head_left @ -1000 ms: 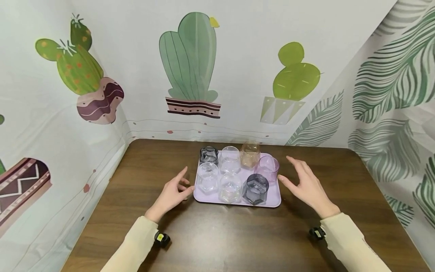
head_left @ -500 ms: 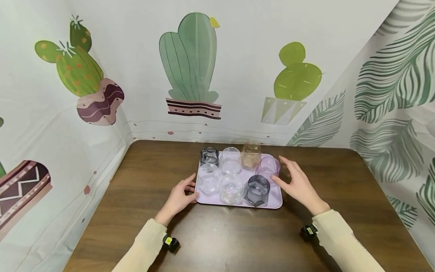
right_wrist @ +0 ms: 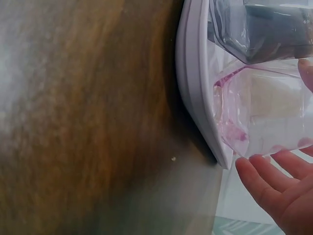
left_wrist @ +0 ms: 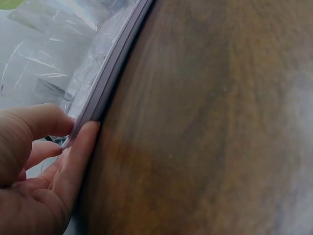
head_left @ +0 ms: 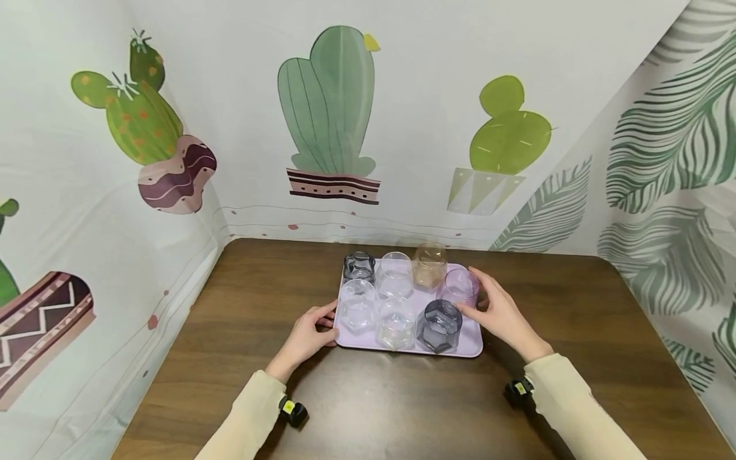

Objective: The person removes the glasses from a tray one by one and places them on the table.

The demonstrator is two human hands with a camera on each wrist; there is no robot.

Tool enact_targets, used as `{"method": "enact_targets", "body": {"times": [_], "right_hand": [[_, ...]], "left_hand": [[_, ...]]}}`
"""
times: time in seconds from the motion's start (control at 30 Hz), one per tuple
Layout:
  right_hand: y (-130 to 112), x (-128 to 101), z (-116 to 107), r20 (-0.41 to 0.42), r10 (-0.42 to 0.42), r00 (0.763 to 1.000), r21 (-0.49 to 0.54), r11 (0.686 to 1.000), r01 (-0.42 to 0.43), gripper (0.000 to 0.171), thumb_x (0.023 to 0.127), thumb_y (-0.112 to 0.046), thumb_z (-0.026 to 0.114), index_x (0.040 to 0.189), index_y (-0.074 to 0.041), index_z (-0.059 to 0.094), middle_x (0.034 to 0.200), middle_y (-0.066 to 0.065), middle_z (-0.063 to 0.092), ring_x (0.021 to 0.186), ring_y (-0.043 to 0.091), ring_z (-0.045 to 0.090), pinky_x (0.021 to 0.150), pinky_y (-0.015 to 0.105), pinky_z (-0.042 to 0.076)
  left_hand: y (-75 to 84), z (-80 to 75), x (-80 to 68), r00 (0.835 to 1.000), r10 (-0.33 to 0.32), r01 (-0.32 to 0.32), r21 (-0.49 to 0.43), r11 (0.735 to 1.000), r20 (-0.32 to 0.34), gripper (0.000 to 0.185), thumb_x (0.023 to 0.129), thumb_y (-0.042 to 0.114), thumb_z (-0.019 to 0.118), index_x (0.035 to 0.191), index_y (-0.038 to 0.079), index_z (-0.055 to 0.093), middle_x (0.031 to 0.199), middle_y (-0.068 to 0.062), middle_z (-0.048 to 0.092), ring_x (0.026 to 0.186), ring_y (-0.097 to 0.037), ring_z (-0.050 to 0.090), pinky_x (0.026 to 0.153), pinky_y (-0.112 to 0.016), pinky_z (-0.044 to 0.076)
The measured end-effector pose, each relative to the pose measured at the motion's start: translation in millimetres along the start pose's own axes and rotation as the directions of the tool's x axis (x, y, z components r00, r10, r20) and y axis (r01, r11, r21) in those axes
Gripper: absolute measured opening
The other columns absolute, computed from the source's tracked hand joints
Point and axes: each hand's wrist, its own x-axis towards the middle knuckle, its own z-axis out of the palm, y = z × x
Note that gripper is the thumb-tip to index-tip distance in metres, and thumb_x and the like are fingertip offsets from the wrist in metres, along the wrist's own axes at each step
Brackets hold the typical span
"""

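A lilac tray [head_left: 473, 348] lies on a dark wooden table and carries several small glasses: clear ones, two dark grey, one amber [head_left: 429, 265] and one pink [head_left: 460, 286]. My left hand [head_left: 308, 333] pinches the tray's left rim [left_wrist: 113, 73], with its thumb [left_wrist: 34, 122] on top and its fingers [left_wrist: 80, 156] along the outer edge. At the tray's right rim [right_wrist: 193, 73] my right hand [head_left: 499, 313] curves beside the pink glass [right_wrist: 259, 107]. Its fingers [right_wrist: 266, 183] lie past the far corner. Whether that hand grips anything does not show. The dark grey glass [right_wrist: 274, 24] stands nearer the front.
The table [head_left: 374, 402] stretches bare in front of the tray and to both sides. Printed cloth walls with cacti [head_left: 328, 102] and leaves [head_left: 661, 160] close it in at the left, back and right. A small wrist camera [head_left: 292, 409] sits on each sleeve.
Both hands have moved inward from open positions beside the tray. The left hand has taken hold of the left rim, and the right hand has reached the right rim by the pink glass.
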Motion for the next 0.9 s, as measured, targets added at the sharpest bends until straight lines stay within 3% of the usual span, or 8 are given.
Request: {"method": "enact_targets", "body": {"times": [0.37,0.67,0.9], "right_hand": [[3.4,1.6,6.9,-0.007,0.037,0.999,0.065,0.997,-0.037,0.075,0.075,-0.018,0.078,0.137,-0.005,0.038,0.118,0.022,0.055,0.081,0.027,0.061,0.068,0.042,0.058],[3.7,0.4,7.0,-0.047,0.050,0.998,0.137,0.990,-0.044,0.072,0.074,-0.016,0.079,0.134,-0.004,0.041,0.118,0.022,0.056,0.100,0.035,0.058,0.075,0.044,0.058],[3.3,1.2,-3.0,-0.071,0.075,0.995,0.160,0.985,-0.063,0.072,0.075,-0.022,0.078,0.134,-0.005,0.041,0.118,0.020,0.057,0.103,0.033,0.058,0.080,0.046,0.056]], "left_hand": [[-1.6,0.8,-1.4,1.000,0.013,-0.013,-0.009,1.000,-0.004,0.065,0.072,-0.008,0.064,0.134,0.007,0.051,0.103,-0.013,0.055,0.090,-0.025,0.057,0.056,-0.028,0.060],[-3.5,1.4,0.0,1.000,0.017,-0.017,-0.038,0.999,-0.007,0.065,0.073,-0.009,0.064,0.134,0.007,0.051,0.104,-0.015,0.055,0.091,-0.027,0.058,0.056,-0.029,0.060],[-3.1,0.5,1.2,1.000,0.016,-0.016,-0.028,0.999,-0.011,0.066,0.073,-0.009,0.064,0.135,0.009,0.051,0.103,-0.012,0.056,0.089,-0.024,0.057,0.055,-0.029,0.060]]}}
